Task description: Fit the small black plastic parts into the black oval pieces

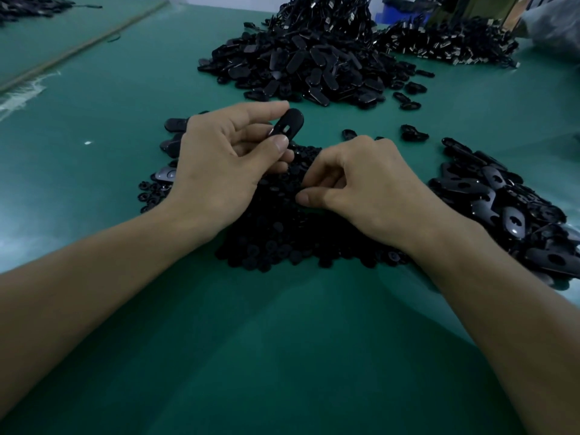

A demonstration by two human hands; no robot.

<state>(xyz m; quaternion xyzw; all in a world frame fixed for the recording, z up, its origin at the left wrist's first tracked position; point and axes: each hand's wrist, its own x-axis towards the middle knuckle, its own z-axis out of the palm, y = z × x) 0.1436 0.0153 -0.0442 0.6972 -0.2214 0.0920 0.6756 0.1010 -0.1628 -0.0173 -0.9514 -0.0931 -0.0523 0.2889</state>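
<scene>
Our left hand pinches one oval piece just above the small parts heaped on the desk. Our right hand curls into that heap, and we cannot tell whether its grip holds anything. We take a single part and square it to the slot, working over the open desk nearest us.

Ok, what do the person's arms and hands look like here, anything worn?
The left forearm and right forearm are bare, no sleeves in view. The left hand and right hand wear no gloves; no rings, watch or wristband show.
</scene>
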